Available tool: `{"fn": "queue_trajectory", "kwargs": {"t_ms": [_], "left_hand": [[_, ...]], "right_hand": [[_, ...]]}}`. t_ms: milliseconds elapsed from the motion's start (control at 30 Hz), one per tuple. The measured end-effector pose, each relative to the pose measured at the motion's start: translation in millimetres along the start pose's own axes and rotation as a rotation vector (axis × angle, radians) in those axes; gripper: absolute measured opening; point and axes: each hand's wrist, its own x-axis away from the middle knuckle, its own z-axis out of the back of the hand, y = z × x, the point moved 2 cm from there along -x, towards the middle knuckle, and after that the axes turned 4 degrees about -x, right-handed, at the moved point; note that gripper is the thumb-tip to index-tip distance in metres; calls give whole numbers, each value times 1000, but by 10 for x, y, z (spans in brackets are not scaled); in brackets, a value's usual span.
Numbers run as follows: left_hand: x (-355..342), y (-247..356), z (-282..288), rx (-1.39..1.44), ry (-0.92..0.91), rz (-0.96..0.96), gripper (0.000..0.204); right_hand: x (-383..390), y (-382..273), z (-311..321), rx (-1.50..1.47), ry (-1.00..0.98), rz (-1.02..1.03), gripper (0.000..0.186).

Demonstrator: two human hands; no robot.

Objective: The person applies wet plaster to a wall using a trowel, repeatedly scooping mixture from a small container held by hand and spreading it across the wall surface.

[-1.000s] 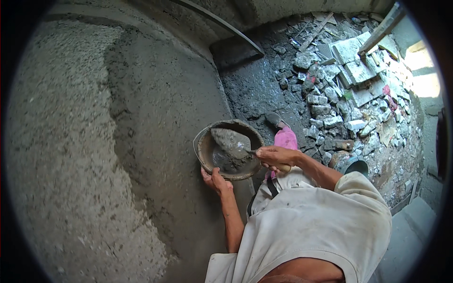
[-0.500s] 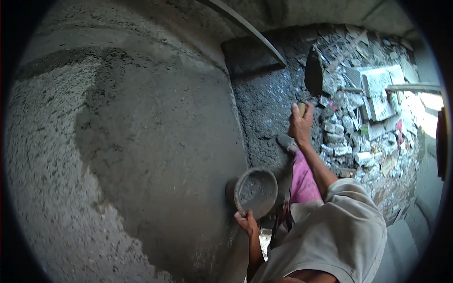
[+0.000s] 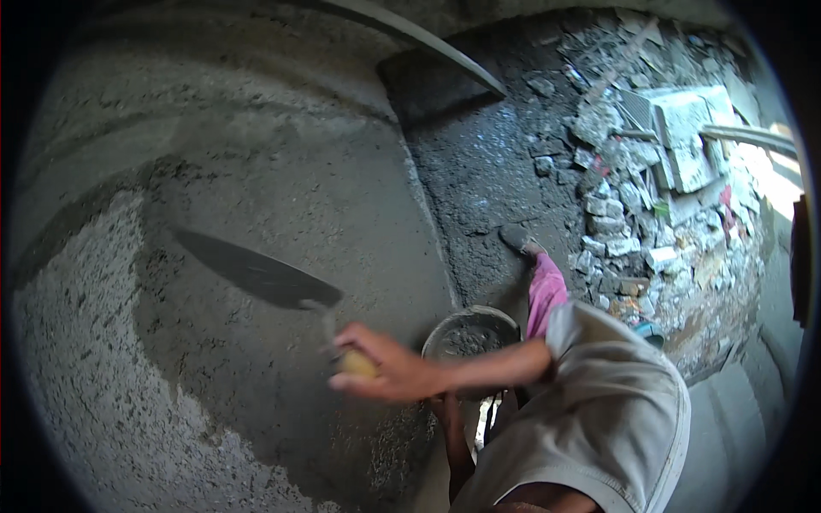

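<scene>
My right hand (image 3: 389, 368) is closed round the yellowish handle of a trowel (image 3: 261, 272). Its long pointed blade extends to the left in front of a wall coated with wet grey mortar (image 3: 282, 179); whether it touches the surface I cannot tell. A round bucket (image 3: 470, 318) holding grey mortar stands out below the right forearm, which crosses in front of it. My left hand (image 3: 446, 409) grips the near edge of the bucket, with part of its fingers hidden behind the right arm.
Rough, paler wall (image 3: 77, 342) borders the smooth coat on the left. A long board (image 3: 428, 38) leans at the top. Broken bricks and rubble (image 3: 616, 231) cover the ground at right, around stacked pale blocks (image 3: 684, 137). My shod foot (image 3: 516, 239) is on dark ground.
My right hand has swung the trowel left from above the rubble to the mortared wall, its forearm now crossing the bucket. My left hand keeps its grip on the bucket.
</scene>
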Motion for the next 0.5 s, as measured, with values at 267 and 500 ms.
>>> {"fn": "queue_trajectory", "kwargs": {"t_ms": [267, 500], "left_hand": [[108, 298, -264, 23, 18, -124, 63], [88, 208, -134, 122, -71, -461, 45]], "right_hand": [[2011, 683, 1673, 958, -422, -964, 48], [2415, 785, 905, 1189, -556, -776, 64]]}}
